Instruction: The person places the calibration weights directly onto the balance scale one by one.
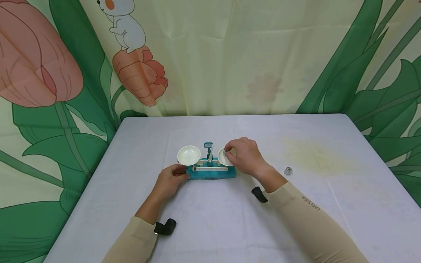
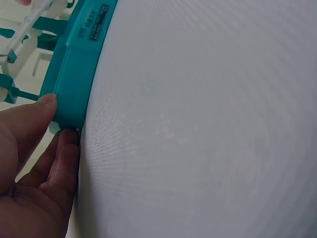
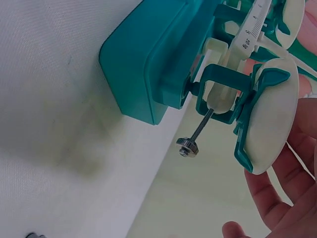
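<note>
I list: one teal plastic balance scale (image 1: 212, 174), on the white-covered table (image 1: 213, 233); left hand (image 1: 169, 180), its eight o'clock, pinching the base (image 2: 77, 74), presumably for steadiness; right hand (image 1: 246, 157), two o'clock, sleeved forearm (image 1: 306, 219) slanting inward, pinching a small silvery piece (image 1: 224, 152) at the round white pan (image 1: 224, 161); silvery metal cylinder (image 1: 288, 171), three o'clock.

Your sleeved left arm (image 1: 132, 240) and right arm (image 1: 315, 227) extended forward, angling inward, both wrists bare. Your left hand (image 1: 168, 180) sat nearer you, thumb (image 2: 29, 119) opposed to its bent fingers (image 2: 63, 158) in a pinch. Your right hand (image 1: 246, 155) lay farther ahead, its back upward, thumb and forefinger close together at their tips.
</note>
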Demonstrator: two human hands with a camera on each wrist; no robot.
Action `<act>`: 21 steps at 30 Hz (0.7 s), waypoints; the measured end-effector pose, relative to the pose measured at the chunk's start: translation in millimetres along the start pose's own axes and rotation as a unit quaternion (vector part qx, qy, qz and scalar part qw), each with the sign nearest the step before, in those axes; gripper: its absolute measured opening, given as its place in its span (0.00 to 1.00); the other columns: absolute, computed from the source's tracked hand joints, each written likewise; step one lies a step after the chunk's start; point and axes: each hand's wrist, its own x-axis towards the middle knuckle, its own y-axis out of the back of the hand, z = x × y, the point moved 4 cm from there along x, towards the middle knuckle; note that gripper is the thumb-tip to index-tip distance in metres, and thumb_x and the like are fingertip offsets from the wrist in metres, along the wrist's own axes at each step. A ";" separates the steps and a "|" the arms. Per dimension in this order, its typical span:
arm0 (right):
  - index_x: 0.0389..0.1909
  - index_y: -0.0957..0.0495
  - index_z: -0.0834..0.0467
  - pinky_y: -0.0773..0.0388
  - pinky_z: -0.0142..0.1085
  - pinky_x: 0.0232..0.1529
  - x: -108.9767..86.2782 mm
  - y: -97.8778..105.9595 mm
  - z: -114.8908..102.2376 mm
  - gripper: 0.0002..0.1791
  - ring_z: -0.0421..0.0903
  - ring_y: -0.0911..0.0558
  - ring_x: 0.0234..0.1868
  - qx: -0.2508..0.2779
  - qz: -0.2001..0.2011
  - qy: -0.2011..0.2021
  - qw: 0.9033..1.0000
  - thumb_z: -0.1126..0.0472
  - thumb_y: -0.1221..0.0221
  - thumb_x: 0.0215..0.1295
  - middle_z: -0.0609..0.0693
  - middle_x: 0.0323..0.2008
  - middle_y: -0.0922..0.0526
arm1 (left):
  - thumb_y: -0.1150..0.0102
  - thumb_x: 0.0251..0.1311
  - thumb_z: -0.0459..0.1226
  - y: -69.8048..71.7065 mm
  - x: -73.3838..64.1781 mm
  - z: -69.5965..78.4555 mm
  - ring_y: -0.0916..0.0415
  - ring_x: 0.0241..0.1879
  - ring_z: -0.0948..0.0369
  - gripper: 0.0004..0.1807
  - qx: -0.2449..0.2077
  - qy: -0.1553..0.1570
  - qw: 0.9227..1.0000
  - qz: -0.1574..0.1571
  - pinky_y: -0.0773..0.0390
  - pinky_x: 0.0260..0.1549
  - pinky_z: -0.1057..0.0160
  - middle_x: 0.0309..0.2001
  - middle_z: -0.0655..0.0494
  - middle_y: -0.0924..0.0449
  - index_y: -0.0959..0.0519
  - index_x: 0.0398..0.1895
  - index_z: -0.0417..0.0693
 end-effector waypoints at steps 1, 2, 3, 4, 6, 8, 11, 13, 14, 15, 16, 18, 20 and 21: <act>0.43 0.13 0.58 0.32 0.56 0.57 -0.3 0.2 0.1 0.09 0.55 0.23 0.51 0.000 0.000 0.000 1.000 0.60 0.39 0.67 0.52 0.46 0.13 | 0.33 0.62 0.37 -0.1 0.1 -0.1 0.23 0.54 0.51 0.22 0.000 0.001 1.000 0.000 0.21 0.53 0.51 0.55 0.48 0.19 0.21 0.59 0.42; 0.43 0.13 0.58 0.32 0.56 0.57 -0.5 0.6 0.1 0.09 0.55 0.23 0.51 0.002 0.001 0.000 1.000 0.60 0.39 0.67 0.52 0.46 0.13 | 0.33 0.62 0.37 -0.1 0.0 -0.1 0.23 0.54 0.51 0.22 0.000 0.001 1.000 -0.001 0.21 0.53 0.51 0.55 0.48 0.19 0.21 0.59 0.42; 0.43 0.13 0.58 0.32 0.56 0.57 -0.7 0.9 0.4 0.09 0.55 0.23 0.51 0.004 0.002 0.000 1.000 0.60 0.39 0.67 0.52 0.46 0.13 | 0.33 0.62 0.37 -0.1 0.1 -0.2 0.23 0.54 0.51 0.22 0.000 0.001 1.000 -0.001 0.21 0.53 0.51 0.55 0.48 0.19 0.21 0.59 0.42; 0.43 0.13 0.58 0.32 0.56 0.57 -1.2 1.5 0.4 0.09 0.55 0.22 0.51 0.006 0.003 0.001 1.000 0.60 0.39 0.67 0.52 0.45 0.13 | 0.33 0.62 0.36 -0.1 0.1 -0.2 0.23 0.54 0.51 0.22 0.001 0.001 1.000 -0.001 0.21 0.53 0.51 0.55 0.48 0.19 0.21 0.59 0.42; 0.44 0.14 0.58 0.32 0.56 0.58 -2.4 2.7 1.2 0.10 0.56 0.22 0.52 0.012 0.005 0.000 1.000 0.60 0.39 0.67 0.52 0.46 0.14 | 0.33 0.62 0.36 -0.2 -0.1 -0.5 0.23 0.54 0.51 0.22 0.002 0.000 1.000 -0.001 0.21 0.53 0.51 0.54 0.48 0.19 0.21 0.59 0.42; 0.44 0.14 0.59 0.32 0.56 0.59 -3.9 4.4 2.8 0.10 0.56 0.22 0.53 0.018 0.007 -0.004 1.000 0.60 0.40 0.67 0.53 0.47 0.14 | 0.33 0.62 0.36 -0.4 0.0 -0.6 0.23 0.54 0.51 0.22 0.003 -0.001 1.000 0.000 0.21 0.53 0.51 0.54 0.48 0.19 0.21 0.59 0.41; 0.46 0.15 0.60 0.30 0.55 0.60 -7.4 8.0 7.9 0.11 0.57 0.23 0.55 0.031 0.010 -0.015 0.999 0.61 0.40 0.68 0.54 0.49 0.15 | 0.33 0.62 0.36 -0.6 0.1 -0.4 0.23 0.54 0.51 0.22 0.003 -0.002 1.000 0.000 0.21 0.53 0.51 0.55 0.48 0.19 0.21 0.59 0.41; 0.48 0.16 0.61 0.28 0.54 0.59 -10.6 11.7 13.3 0.12 0.57 0.23 0.56 0.043 0.014 -0.023 0.999 0.61 0.40 0.68 0.55 0.50 0.15 | 0.33 0.62 0.36 -0.6 0.1 -0.2 0.23 0.54 0.51 0.22 0.004 -0.003 1.000 0.000 0.21 0.53 0.51 0.55 0.48 0.19 0.21 0.59 0.41; 0.48 0.16 0.62 0.27 0.53 0.58 -12.4 13.9 16.9 0.12 0.57 0.23 0.55 0.049 0.018 -0.026 0.998 0.62 0.40 0.68 0.56 0.50 0.16 | 0.33 0.62 0.36 -0.6 0.1 -0.2 0.23 0.55 0.51 0.22 0.004 -0.002 1.000 -0.001 0.21 0.54 0.50 0.55 0.47 0.19 0.21 0.59 0.41; 0.49 0.16 0.62 0.26 0.53 0.57 -14.5 16.3 20.6 0.13 0.57 0.22 0.55 0.053 0.022 -0.029 0.998 0.62 0.40 0.68 0.56 0.50 0.16 | 0.33 0.62 0.36 -0.5 0.0 -0.2 0.23 0.55 0.51 0.22 0.004 -0.002 1.000 -0.001 0.21 0.54 0.50 0.55 0.47 0.19 0.21 0.59 0.41; 0.49 0.17 0.63 0.26 0.53 0.56 -16.5 18.8 24.6 0.13 0.57 0.22 0.54 0.056 0.027 -0.032 0.998 0.62 0.40 0.68 0.56 0.49 0.16 | 0.33 0.62 0.36 -0.5 0.0 -0.3 0.23 0.55 0.51 0.22 0.004 -0.001 1.000 -0.001 0.21 0.54 0.50 0.55 0.47 0.19 0.21 0.59 0.41; 0.50 0.17 0.64 0.24 0.53 0.55 -20.5 23.8 33.6 0.13 0.57 0.21 0.52 0.059 0.035 -0.042 0.997 0.63 0.40 0.68 0.57 0.48 0.16 | 0.33 0.63 0.36 -0.4 -0.1 -0.3 0.23 0.55 0.50 0.22 0.004 0.000 1.000 -0.002 0.22 0.54 0.50 0.55 0.47 0.19 0.21 0.59 0.40; 0.50 0.18 0.64 0.24 0.53 0.54 -24.8 27.9 43.5 0.13 0.57 0.21 0.51 0.057 0.038 -0.054 0.996 0.63 0.40 0.69 0.58 0.48 0.16 | 0.33 0.63 0.36 -0.4 0.0 -0.3 0.23 0.55 0.50 0.22 0.004 0.004 1.000 0.000 0.22 0.54 0.50 0.55 0.47 0.19 0.21 0.59 0.41; 0.50 0.18 0.64 0.24 0.53 0.53 -27.0 29.7 48.1 0.13 0.57 0.20 0.51 0.056 0.038 -0.059 0.996 0.63 0.40 0.69 0.58 0.48 0.16 | 0.33 0.63 0.36 -0.3 0.0 -0.1 0.23 0.55 0.50 0.22 0.003 0.005 1.000 0.000 0.22 0.54 0.50 0.55 0.47 0.19 0.21 0.59 0.41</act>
